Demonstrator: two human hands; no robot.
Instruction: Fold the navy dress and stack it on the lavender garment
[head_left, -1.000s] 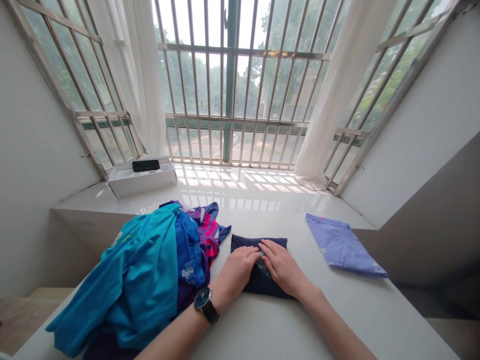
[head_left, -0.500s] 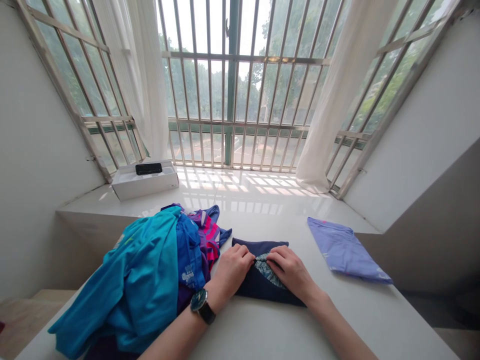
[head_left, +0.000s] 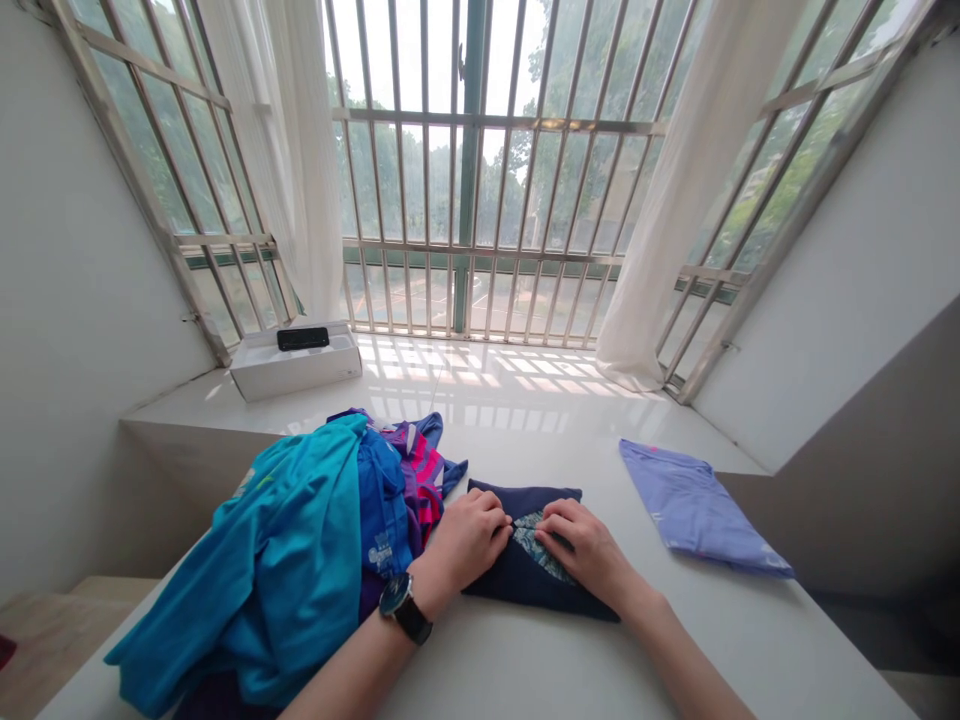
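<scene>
A folded navy garment (head_left: 540, 592) lies flat on the white surface in front of me, with a patterned blue-green patch (head_left: 534, 538) showing at its opening. My left hand (head_left: 472, 535), wearing a black watch (head_left: 405, 607) on the wrist, has its fingers curled and pinched at the left end of that opening. Across from it, my right hand (head_left: 585, 548) is bent over the patch, thumb and fingers closed together on the cloth. Both hands partly cover the garment, so its exact kind is hard to tell.
A loose heap of clothes lies left, with a teal garment (head_left: 277, 570), a blue one (head_left: 381, 490) and a pink-and-purple striped one (head_left: 421, 470). A folded lavender garment (head_left: 697, 508) rests right. Behind stand a white box (head_left: 296, 372) with a black device (head_left: 303, 338) and a barred window.
The view has shifted slightly, moving everything a little right and down. The patterned patch looks flatter between my fingers. Both hands stay at the opening of the navy garment.
</scene>
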